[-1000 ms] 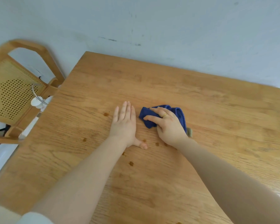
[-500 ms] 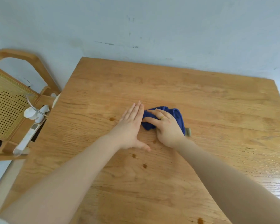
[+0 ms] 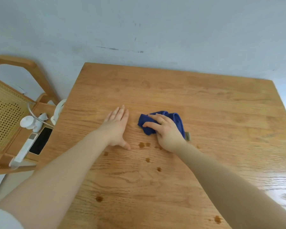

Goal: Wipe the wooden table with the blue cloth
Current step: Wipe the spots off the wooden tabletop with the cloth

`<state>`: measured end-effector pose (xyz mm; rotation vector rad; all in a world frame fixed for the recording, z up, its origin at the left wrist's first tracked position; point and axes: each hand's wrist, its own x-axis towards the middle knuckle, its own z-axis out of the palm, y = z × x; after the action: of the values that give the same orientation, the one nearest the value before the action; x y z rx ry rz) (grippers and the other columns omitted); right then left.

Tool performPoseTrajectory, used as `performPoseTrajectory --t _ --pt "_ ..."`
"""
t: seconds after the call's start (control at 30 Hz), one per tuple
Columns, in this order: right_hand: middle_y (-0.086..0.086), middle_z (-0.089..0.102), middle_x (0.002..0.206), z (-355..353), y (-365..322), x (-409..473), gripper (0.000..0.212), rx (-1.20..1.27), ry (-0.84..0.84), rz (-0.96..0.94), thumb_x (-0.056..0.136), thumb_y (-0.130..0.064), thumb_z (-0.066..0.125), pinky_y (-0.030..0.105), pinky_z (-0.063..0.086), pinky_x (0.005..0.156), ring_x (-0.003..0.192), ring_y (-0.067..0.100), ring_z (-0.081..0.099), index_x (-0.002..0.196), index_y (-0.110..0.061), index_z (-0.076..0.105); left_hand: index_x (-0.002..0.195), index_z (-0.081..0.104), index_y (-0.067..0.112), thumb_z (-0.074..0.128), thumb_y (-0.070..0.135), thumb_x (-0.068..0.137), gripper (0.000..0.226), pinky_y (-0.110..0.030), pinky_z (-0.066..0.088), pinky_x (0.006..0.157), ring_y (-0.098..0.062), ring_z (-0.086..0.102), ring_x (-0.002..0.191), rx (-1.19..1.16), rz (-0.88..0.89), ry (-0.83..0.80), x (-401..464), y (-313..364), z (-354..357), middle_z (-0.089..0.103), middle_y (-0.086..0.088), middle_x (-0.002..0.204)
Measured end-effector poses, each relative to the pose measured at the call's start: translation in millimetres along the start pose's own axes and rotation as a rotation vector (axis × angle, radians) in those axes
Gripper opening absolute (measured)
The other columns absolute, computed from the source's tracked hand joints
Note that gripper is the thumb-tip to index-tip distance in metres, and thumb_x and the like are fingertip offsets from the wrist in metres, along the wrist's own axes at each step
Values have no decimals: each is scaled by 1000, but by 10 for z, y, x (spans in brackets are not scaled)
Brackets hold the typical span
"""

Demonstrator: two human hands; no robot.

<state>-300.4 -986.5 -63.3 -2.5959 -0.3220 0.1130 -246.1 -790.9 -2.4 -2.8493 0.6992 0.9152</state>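
My right hand (image 3: 168,133) presses the blue cloth (image 3: 162,122) mid-worktop (image 3: 205,103), fingers spread, probably gripping slightly; my left hand (image 3: 116,125) lies flat, fingers together, steadying me

A: What's on my head view?

B: I see my right hand (image 3: 168,133) lying over the bunched blue cloth (image 3: 177,120), fingers spread on it, a ring on one. My left hand (image 3: 116,125) lies flat on the wooden table (image 3: 205,103), just beside the cloth, not touching it.

A: The surface?

B: Small brown spots (image 3: 141,144) near my wrists and closer to me. A wooden chair (image 3: 12,100) stands at the left, holding a dark phone (image 3: 40,140) and white items.
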Motion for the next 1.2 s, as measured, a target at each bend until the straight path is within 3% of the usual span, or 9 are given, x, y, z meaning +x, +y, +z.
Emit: performPoseTrajectory --t 0.17,0.27,0.37,0.6,0.77,0.87,0.97,1.07,1.2 --pt "14 56 128 -29 133 202 48 -74 85 -57 81 -11 30 50 39 97 116 40 51 114 -22 63 146 -19 9 74 60 62 135 -35 -5 117 -21 -11 145 101 -2 28 151 -22 -33 -19 -10 156" --pt "19 52 132 -61 135 509 44 -83 195 74 85 -5 38 49 38 100 118 41 47 118 -20 62 147 -14 9 72 62 62 132 -34 -4 117 -21 -8 145 108 27 32 187 -82 14 -17 -10 156" --pt "16 42 141 -78 71 664 47 -103 183 207 86 -4 41 47 28 107 128 38 37 126 -24 56 148 -11 8 72 61 62 131 -33 -3 117 -21 -8 145 76 43 35 187 -102 28 -18 -11 156" --pt "10 53 134 128 -139 193 48 -45 27 -60 81 -14 34 54 40 95 119 38 49 117 -27 62 148 -11 9 73 57 65 128 -33 0 119 -22 -9 145 20 76 48 204 -135 50 -20 -10 155" --pt "17 57 127 48 53 639 46 -78 161 8 85 -18 31 52 42 95 113 40 52 117 -23 63 148 -11 11 72 59 63 129 -31 -2 117 -19 -10 145 -8 105 80 225 -193 89 -20 -7 155" --pt "14 52 133 18 50 969 42 -122 249 150 89 -14 37 48 33 101 121 37 46 122 -27 59 148 -11 13 71 62 62 129 -31 -1 117 -17 -10 145 0 98 95 233 -219 127 -21 -5 155" --pt "2 43 143 24 -21 1004 42 -173 223 207 94 -14 42 43 19 103 130 27 35 129 -36 51 147 -17 12 70 64 60 134 -36 -2 117 -17 -9 145 18 38 103 190 -192 144 -15 -3 157" --pt "-3 47 140 92 -197 675 44 -120 175 70 91 -14 51 48 15 101 129 24 38 129 -35 50 142 -29 14 69 69 56 142 -44 -6 117 -21 -9 145 -17 -76 135 105 -161 165 -2 -1 159" --pt "-2 54 133 201 -290 365 48 -60 82 -105 83 -19 54 48 24 104 125 25 47 130 -24 49 142 -29 13 68 74 51 147 -44 -7 116 -24 -14 144 -41 -210 168 28 -159 168 -16 -8 157"
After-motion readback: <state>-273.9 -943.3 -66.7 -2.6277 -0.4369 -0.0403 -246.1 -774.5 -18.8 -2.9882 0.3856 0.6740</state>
